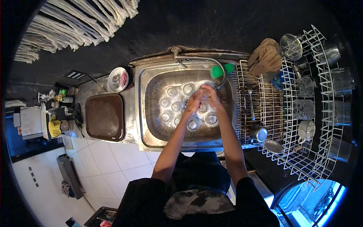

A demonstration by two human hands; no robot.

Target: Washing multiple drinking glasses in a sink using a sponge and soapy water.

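Over a stainless steel sink (154,129), my left hand (194,102) and my right hand (213,99) are close together around a clear glass (205,95), below the outlet of the curved metal faucet (217,60). The right hand is wrapped on the glass; the left hand's fingers touch its side, and its palm is hidden. Several clear glasses stand in the basin with white suds about them, among them one at the front (192,124), one near the right (212,118) and one at the back (187,88). A green sponge or scrubber holder (217,71) lies on the back right rim.
A wire dish rack (289,113) with glasses, a white mug (306,132) and a fork (251,103) stands on the right. To the left are a brown tray (105,117) and a white bowl (118,80) with a pink item inside. Rope fringe hangs at upper left.
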